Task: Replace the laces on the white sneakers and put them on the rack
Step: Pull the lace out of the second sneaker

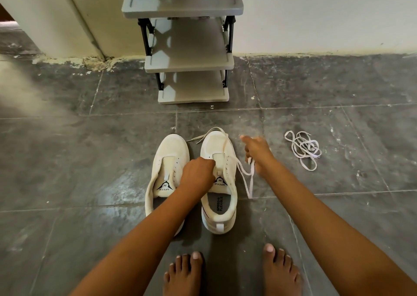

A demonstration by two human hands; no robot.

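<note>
Two white sneakers stand side by side on the dark floor, toes pointing away from me. The left sneaker (169,160) has no lace. My left hand (197,174) grips the tongue of the right sneaker (217,151). A white lace (244,174) runs through the right sneaker's eyelets; one end lies over its toe, the other side hangs out to the right. My right hand (257,153) pinches that lace beside the shoe, index finger pointing forward. A loose bundle of white lace (303,150) lies on the floor further right.
A grey shoe rack (191,65) with several shelves stands against the wall straight ahead; a white object sits on its top shelf. My bare feet (230,273) are at the near edge. Dark floor tiles spread left and right.
</note>
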